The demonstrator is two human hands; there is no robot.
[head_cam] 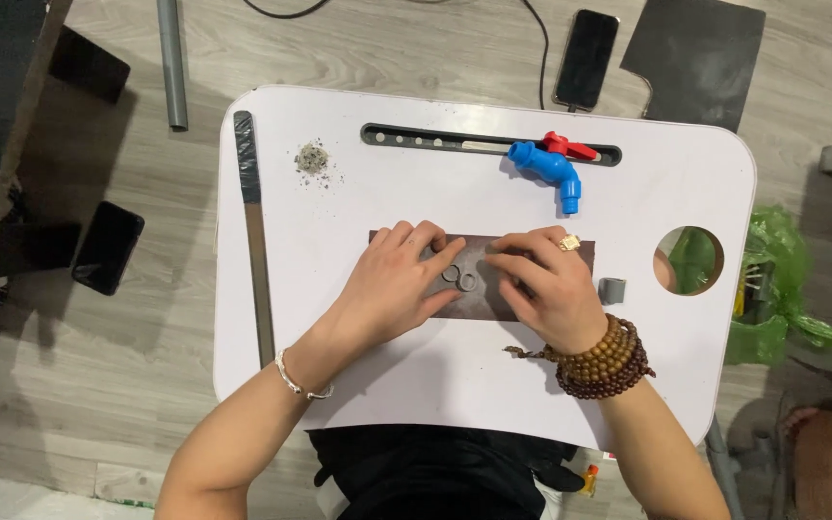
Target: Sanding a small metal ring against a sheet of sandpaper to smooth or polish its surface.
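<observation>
Field notes, head camera looking straight down, places given against the dark brown sheet [479, 279].

Nearest me: a white worktop [435, 385], bare along its near edge. My left hand [392, 284] lay flat on the left half of the sheet, fingers spread narrow, holding nothing that I could see, index and thumb closing toward two small grey rings [459, 279] at the sheet's middle. The rings lay side by side, touching or nearly so; I could not tell which. My right hand [551, 284] pressed down the right half, fingertips just beside the rings, also gripping nothing. I could not tell whether either hand actually touched a ring.

Judged step: steadying the sheet and positioning the rings on it. The next move would call for a fine pinch on one ring without nudging its neighbour.

Just right of the sheet sat a short grey tube piece [612, 289]. Beyond it, farther off, a blue tap with red handle [551, 166] rested by a long dark slot [416, 140]. Far left of that, a small heap of grey debris [312, 159]; along the worktop's left edge, a metal strip [254, 231].
</observation>
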